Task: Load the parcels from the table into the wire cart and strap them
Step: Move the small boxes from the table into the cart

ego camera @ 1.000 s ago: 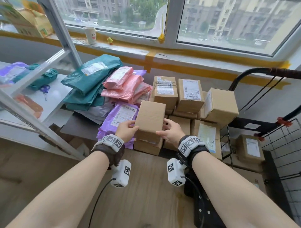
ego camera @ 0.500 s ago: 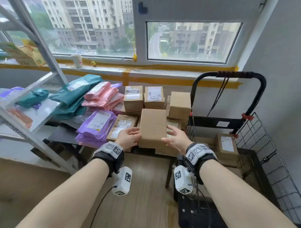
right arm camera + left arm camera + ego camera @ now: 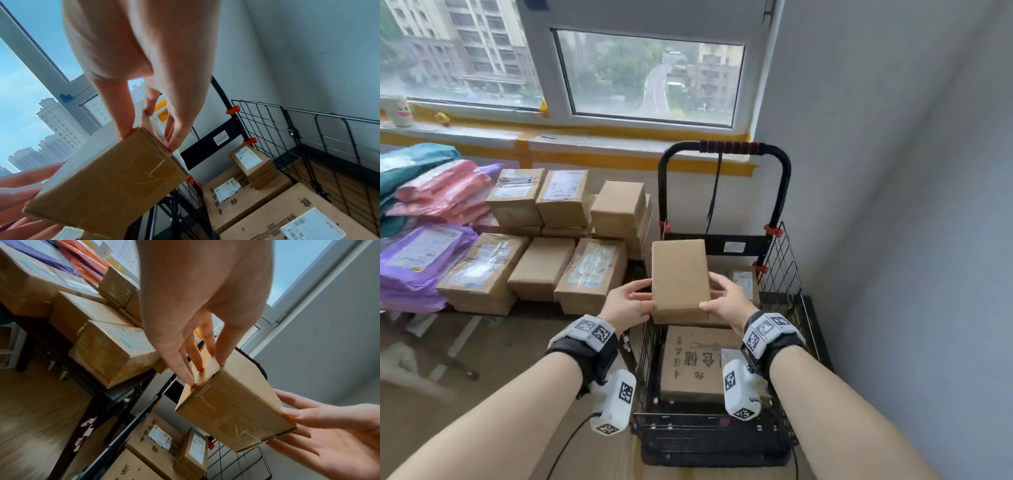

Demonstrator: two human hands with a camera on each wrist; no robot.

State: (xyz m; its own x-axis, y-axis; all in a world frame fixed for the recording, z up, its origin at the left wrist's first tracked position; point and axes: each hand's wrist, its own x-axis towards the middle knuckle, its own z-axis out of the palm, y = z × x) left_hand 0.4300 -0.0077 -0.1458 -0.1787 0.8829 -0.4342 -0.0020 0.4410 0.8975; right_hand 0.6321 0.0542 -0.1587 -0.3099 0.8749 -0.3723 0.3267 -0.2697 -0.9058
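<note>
A plain brown cardboard box (image 3: 679, 279) hangs above the black wire cart (image 3: 779, 260), held between both hands. My left hand (image 3: 628, 303) grips its left side, thumb on top and fingers along the edge (image 3: 205, 369). On its right side, my right hand (image 3: 724, 301) pinches it the same way (image 3: 150, 139). Inside the cart lie a large printed carton (image 3: 695, 363) and a small labelled box (image 3: 249, 160). More cardboard boxes (image 3: 541, 267), purple mailers (image 3: 421, 260) and pink mailers (image 3: 441, 192) stay piled on the table to the left.
A black strap (image 3: 714, 192) hangs from the cart handle (image 3: 726, 147). The grey wall (image 3: 893, 240) stands close to the cart's right side. A white cup (image 3: 400, 111) sits on the window sill. Wooden floor shows below my left arm.
Both hands have lifted the box off the table pile and carried it rightward over the cart. The view has swung right with it.
</note>
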